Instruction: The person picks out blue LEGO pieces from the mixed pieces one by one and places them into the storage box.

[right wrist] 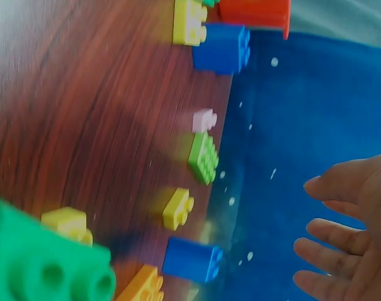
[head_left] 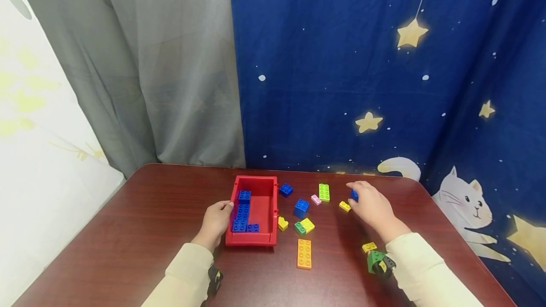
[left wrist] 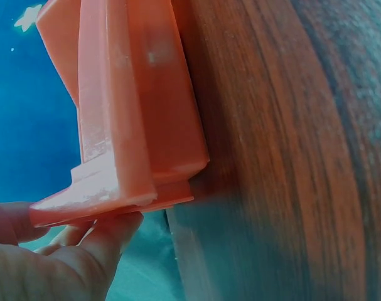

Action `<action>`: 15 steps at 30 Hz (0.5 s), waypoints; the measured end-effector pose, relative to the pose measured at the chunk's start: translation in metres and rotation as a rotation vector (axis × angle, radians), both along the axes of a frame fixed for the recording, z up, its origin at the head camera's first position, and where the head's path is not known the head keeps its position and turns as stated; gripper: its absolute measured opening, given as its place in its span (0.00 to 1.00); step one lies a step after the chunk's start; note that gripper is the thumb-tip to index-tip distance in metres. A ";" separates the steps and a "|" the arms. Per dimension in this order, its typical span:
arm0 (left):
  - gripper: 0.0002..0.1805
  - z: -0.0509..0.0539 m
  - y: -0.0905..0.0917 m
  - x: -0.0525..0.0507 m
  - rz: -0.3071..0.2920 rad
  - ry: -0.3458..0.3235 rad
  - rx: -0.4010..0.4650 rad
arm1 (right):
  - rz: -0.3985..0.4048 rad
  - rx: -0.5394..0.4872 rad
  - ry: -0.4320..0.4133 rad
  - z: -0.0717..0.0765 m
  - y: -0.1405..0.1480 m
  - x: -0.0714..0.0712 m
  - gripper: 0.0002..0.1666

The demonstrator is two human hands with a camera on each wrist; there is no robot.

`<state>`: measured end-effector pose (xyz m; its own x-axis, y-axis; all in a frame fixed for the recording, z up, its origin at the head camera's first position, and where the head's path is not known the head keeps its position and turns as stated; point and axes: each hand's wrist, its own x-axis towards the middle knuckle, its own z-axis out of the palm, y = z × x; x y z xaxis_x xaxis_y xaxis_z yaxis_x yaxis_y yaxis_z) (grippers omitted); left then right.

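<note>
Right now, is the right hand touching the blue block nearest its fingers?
Apart: the right wrist view shows a plain gap, with blue curtain visible between the right hand and the blue block.

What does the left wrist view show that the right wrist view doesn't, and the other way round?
Only the left wrist view shows the left hand, its fingers gripping the edge of the red box. Only the right wrist view shows the right hand and toy blocks. Both show part of the red box, the table and the blue curtain.
</note>
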<state>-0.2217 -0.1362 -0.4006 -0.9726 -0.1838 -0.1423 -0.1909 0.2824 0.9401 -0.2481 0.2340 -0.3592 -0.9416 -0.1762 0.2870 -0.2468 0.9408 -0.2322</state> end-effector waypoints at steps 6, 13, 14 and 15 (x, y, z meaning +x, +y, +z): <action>0.24 0.000 0.000 0.000 -0.001 -0.002 -0.006 | -0.032 0.009 -0.065 0.000 0.012 -0.008 0.28; 0.23 0.000 -0.001 0.000 0.005 -0.001 -0.009 | -0.023 0.009 -0.111 -0.004 0.022 -0.018 0.27; 0.24 0.000 -0.001 0.000 0.005 -0.001 -0.009 | -0.024 0.010 -0.122 -0.005 0.024 -0.019 0.27; 0.24 0.000 0.000 0.000 0.004 -0.002 -0.010 | -0.025 0.013 -0.132 -0.005 0.025 -0.021 0.27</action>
